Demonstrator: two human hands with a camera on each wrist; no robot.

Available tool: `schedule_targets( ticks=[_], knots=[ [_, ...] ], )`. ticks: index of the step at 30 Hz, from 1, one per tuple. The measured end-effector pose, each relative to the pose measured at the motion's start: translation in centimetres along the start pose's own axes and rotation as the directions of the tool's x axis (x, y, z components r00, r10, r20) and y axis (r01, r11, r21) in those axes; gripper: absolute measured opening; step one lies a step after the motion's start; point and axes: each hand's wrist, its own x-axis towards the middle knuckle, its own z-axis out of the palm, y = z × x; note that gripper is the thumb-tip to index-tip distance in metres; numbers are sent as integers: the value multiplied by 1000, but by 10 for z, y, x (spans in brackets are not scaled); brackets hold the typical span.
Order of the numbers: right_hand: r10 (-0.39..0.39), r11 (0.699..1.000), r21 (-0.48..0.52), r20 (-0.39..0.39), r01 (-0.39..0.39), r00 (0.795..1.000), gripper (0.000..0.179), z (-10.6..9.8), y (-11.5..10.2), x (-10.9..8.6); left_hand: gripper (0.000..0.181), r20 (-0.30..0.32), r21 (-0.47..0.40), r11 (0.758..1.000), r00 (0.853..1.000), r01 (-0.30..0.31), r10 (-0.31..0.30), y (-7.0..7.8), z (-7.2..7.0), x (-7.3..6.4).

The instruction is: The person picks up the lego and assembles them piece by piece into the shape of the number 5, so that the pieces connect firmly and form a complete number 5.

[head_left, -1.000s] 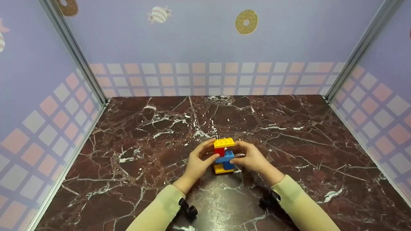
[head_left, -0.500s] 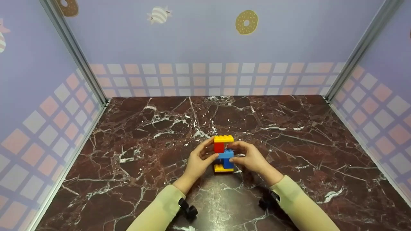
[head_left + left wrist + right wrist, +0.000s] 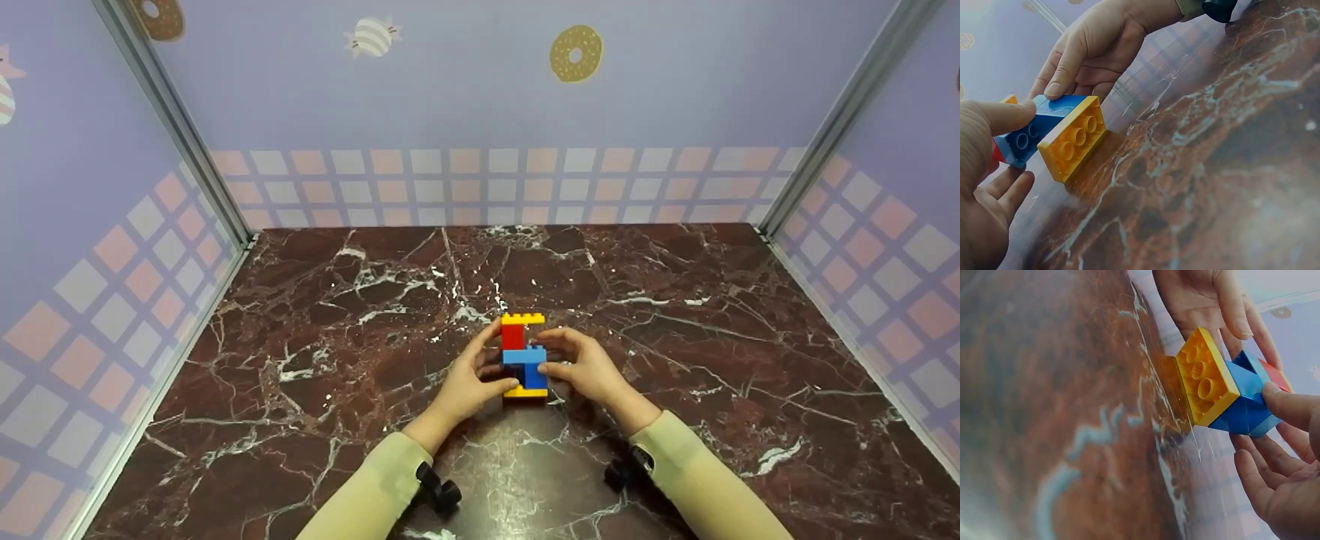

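A stack of toy building bricks is held just above the table, its hollow underside visible in both wrist views. From the top it runs yellow brick (image 3: 523, 319), red brick (image 3: 512, 337), light blue brick (image 3: 517, 356), blue brick (image 3: 535, 376) and a yellow bottom brick (image 3: 1075, 138). My right hand (image 3: 592, 367) pinches the blue part, its thumb (image 3: 1283, 402) on the near face and fingers behind. My left hand (image 3: 461, 386) is loosely around the left side. Its thumb (image 3: 1233, 312) stands off the bricks in the right wrist view, with fingers reaching along behind.
Dark red marbled table (image 3: 360, 315) lies all around the hands. Purple patterned panels (image 3: 480, 97) wall it in at the back and both sides, joined by metal corner posts (image 3: 176, 120). A small black device (image 3: 442, 495) hangs at each sleeve cuff.
The stack has tipped so its top studs show less and its front face more. My left thumb has moved down from the light blue brick towards the bottom yellow one; my right hand stays nearly still.
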Motion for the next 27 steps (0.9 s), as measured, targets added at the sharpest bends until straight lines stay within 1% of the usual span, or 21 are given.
schedule_targets(
  ticks=[6, 10, 14, 19, 24, 27],
  knots=[
    [24, 999, 33, 9, -24, 1000, 50, -1, 4, 1, 104, 50, 51, 998, 997, 48, -50, -1, -1, -1],
    [49, 997, 51, 29, -50, 998, 53, -1, 5, 0, 105, 77, 83, 995, 996, 48, -55, -1, -2, -2],
    [39, 998, 42, 66, -42, 997, 56, -2, 6, 1, 106, 75, 90, 994, 995, 66, -73, -1, -2, -2],
    [11, 1000, 10, 134, -13, 991, 67, -2, 6, 0, 108, 62, 93, 990, 992, 101, -107, -1, -2, -2],
    [-3, 1000, 14, 192, 0, 981, 77, -4, 7, 0, 110, 60, 85, 991, 992, 102, -108, -1, -3, -1],
    [-3, 1000, 16, 212, 0, 977, 81, -4, 7, 0, 111, 56, 79, 991, 993, 104, -108, -1, -3, 0]
  ],
)
